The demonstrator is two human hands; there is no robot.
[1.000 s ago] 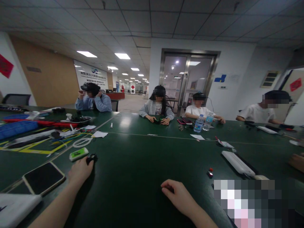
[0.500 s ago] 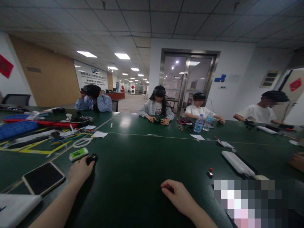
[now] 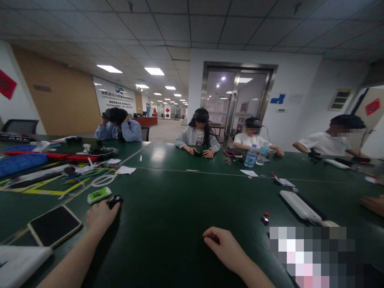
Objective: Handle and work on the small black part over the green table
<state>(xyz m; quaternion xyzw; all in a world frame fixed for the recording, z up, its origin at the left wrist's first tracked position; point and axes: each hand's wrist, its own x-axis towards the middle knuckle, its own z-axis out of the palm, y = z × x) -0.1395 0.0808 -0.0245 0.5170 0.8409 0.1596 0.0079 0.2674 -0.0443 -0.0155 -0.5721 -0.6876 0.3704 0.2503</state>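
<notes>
My left hand (image 3: 100, 216) rests on the dark green table (image 3: 162, 224), its fingers closed on a small black object with shiny spots (image 3: 115, 201). The hand hides part of it, and its kind is unclear. Just behind that hand lies a white-and-green rectangular item (image 3: 99, 195). A phone (image 3: 55, 225) with a dark screen lies left of my left wrist. Farther right, my right hand (image 3: 226, 246) lies on the tabletop, loosely curled with thumb and fingertips close together. Nothing shows in it.
A blue tray (image 3: 24, 163), cables (image 3: 103, 181) and tools crowd the left. Water bottles (image 3: 251, 156) stand at the back right. Nearer are a small red-and-silver item (image 3: 265, 218) and a long white case (image 3: 300, 206). Several people sit around the table; another person's hand (image 3: 373, 205) shows at right.
My hands look unmoved, the left one still on the black object. At the far right, another person's hand has shifted slightly left, and the person in white there has moved their arms.
</notes>
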